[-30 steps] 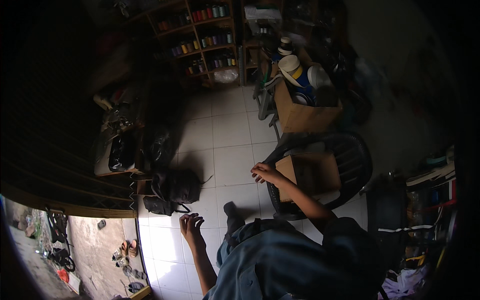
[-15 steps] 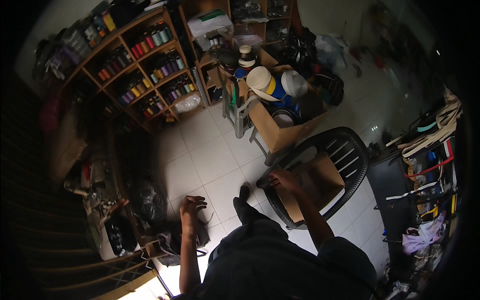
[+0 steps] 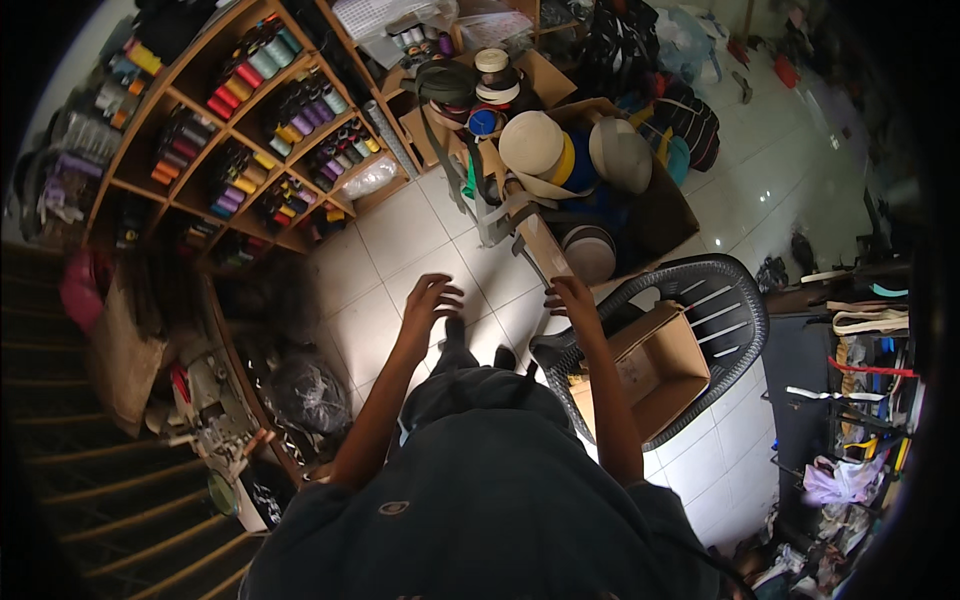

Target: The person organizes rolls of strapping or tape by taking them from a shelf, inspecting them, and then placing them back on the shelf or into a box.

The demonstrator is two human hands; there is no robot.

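Brown cardboard made up the large box (image 3: 560,235) that stood on the white tiled floor (image 3: 400,240) in front of the person, packed with big rolls of webbing tape (image 3: 535,145) in cream, yellow and blue. The right hand (image 3: 570,298) was at the box's near flap, its fingers curled loosely at the cardboard edge; whether they actually gripped it could not be told. The left hand (image 3: 430,300) hung apart over the bare tiles just left of the box, fingers spread and open, holding nothing.

Just right of the right forearm sat a dark plastic chair (image 3: 700,300) carrying a smaller, open cardboard box (image 3: 655,365). Beyond the big box, more tape rolls (image 3: 490,75) lay piled against a wooden shelf unit (image 3: 250,110) whose compartments held rows of coloured thread spools (image 3: 255,60). A black plastic bag (image 3: 305,390) lay on the floor to the person's left, near a cluttered bench, well apart from either hand.
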